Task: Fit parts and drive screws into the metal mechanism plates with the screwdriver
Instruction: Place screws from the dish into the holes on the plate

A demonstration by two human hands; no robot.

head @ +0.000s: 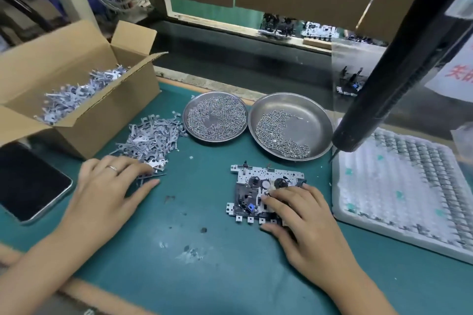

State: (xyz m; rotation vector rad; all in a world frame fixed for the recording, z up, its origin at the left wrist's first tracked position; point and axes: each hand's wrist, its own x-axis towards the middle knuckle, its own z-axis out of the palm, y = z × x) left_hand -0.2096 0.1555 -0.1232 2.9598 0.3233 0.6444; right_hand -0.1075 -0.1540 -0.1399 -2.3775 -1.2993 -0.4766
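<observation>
**Risk points at the bench, left to right**

A phone (30, 181) lies at the left edge beside the open box (76, 100) of stamped metal parts; a sweep of the forearm could knock it.

The left hand (110, 186) rests at the near edge of the loose parts pile (153, 140), fingers lightly curled over a thin piece. Whether it has a firm pinch on that piece cannot be told. The parts are thin and tangled, so the hand may lift two at once or drop one on the mat (192, 276).

Two dishes of screws sit behind — left dish (190, 123) and right dish (317, 120), rims touching. The screw types could be mixed.

The plate (245, 176) lies flat on the mat, and the right hand (304, 217) grips its right side, fingertips on the mechanism. It is held from one side only, so it may pivot under pressure.

The screwdriver (384, 79) hangs unheld above the plate's right — its tip near the tray (399, 238) — and may swing.
</observation>
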